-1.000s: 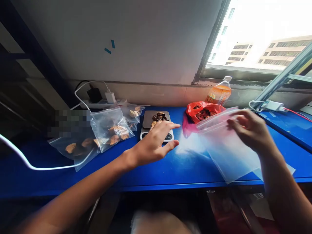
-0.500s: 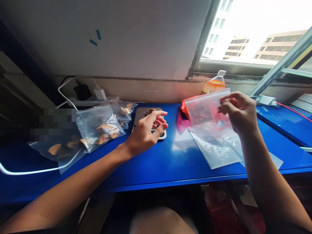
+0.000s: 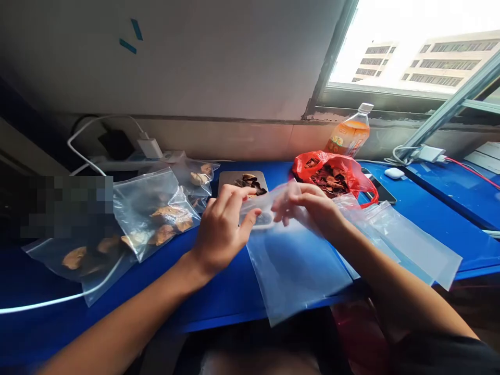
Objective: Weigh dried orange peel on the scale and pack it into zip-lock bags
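A clear plastic zip bag [image 3: 299, 265] hangs flat in front of me, its top edge raised over the front of a small scale. My right hand [image 3: 312, 205] pinches the bag's upper right part, some of its fingers showing through the film. At the upper left corner is my left hand [image 3: 222, 229], thumb and fingers closed around the edge. Dark dried slices [image 3: 250, 182] lie on the plate of the scale [image 3: 226, 179], partly hidden behind the bag and my left fingers. Behind my right hand, a red plastic bag [image 3: 304, 162] stands open with dark dried pieces [image 3: 332, 179] inside.
Zip bags with tan dried pieces [image 3: 156, 219] lie at the left. More flat zip bags [image 3: 422, 239] are at the right. An orange drink bottle [image 3: 351, 133], a phone [image 3: 380, 190] and a white earbud case [image 3: 394, 173] sit farther back. A white cable [image 3: 42, 304] crosses the left side.
My right hand has moved left with the zip bag, bringing it from the red bag to the front of the scale. My left hand has come to the bag's other corner.
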The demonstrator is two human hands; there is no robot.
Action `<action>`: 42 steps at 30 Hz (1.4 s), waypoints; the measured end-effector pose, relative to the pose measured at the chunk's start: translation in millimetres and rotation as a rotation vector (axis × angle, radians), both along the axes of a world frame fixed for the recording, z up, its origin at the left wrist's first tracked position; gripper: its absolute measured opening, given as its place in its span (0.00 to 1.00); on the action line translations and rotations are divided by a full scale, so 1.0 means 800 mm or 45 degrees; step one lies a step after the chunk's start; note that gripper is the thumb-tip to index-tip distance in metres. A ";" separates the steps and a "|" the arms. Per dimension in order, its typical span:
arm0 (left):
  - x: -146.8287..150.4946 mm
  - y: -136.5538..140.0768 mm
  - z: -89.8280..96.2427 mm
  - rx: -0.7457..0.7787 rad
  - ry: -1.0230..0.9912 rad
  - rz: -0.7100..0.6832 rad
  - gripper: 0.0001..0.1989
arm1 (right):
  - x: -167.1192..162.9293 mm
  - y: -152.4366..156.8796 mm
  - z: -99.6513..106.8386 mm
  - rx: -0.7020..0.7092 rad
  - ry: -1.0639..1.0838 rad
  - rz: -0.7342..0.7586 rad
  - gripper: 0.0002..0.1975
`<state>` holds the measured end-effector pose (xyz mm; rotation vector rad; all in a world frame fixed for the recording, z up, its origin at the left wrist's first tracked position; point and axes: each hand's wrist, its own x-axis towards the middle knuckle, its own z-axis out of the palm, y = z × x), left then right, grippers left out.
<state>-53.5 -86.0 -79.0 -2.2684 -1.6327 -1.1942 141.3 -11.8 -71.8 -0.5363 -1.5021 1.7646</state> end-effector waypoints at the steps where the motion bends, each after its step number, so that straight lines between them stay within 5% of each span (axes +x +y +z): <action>1: 0.003 -0.002 -0.001 -0.019 -0.006 -0.028 0.08 | 0.001 -0.004 0.000 -0.052 0.028 0.036 0.11; 5: 0.013 -0.009 -0.004 -0.150 -0.048 -0.110 0.04 | 0.008 -0.013 -0.002 -0.130 0.017 0.138 0.11; 9: 0.014 -0.009 -0.006 -0.337 -0.280 -0.133 0.11 | 0.015 -0.010 -0.008 -0.030 0.012 0.100 0.11; 17: 0.013 -0.009 0.001 -0.582 -0.419 -0.165 0.02 | 0.017 -0.018 -0.017 0.194 -0.090 0.123 0.15; 25: 0.013 -0.011 0.001 -0.644 -0.457 -0.172 0.05 | 0.004 -0.033 -0.028 0.070 -0.029 0.069 0.15; 29: 0.010 -0.013 -0.002 -0.591 -0.378 -0.158 0.08 | -0.004 -0.042 -0.032 0.295 -0.279 -0.085 0.04; 34: 0.012 -0.026 -0.001 -0.473 -0.183 -0.209 0.06 | -0.007 -0.050 -0.025 0.634 -0.355 -0.013 0.14; 42: 0.015 -0.026 0.006 -0.387 -0.082 -0.263 0.09 | -0.013 -0.046 -0.029 0.851 -0.413 -0.178 0.06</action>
